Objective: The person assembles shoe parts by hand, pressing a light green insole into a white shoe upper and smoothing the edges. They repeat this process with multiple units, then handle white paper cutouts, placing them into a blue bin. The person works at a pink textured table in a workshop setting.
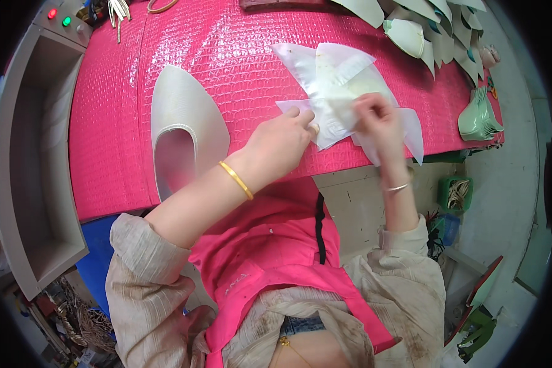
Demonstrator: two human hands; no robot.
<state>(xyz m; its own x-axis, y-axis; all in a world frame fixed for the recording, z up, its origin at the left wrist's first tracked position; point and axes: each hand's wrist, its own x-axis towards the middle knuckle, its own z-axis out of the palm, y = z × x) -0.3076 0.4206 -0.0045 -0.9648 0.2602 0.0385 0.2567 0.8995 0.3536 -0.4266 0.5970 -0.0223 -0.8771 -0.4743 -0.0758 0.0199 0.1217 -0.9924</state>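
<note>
A translucent white sheet is pinched by both hands, left hand and right hand, near the bench front edge, flattened for handling; a cream shoe upper is laid aside at its left

The person wears a pink apron over a beige, stained shirt with sleeves pushed up. A gold bangle circles the left wrist, a thin silver bracelet the right.

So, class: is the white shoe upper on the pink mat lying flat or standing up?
Lying flat. The white shoe upper is spread on the pink mat, opening facing up, beside the left hand.
</note>
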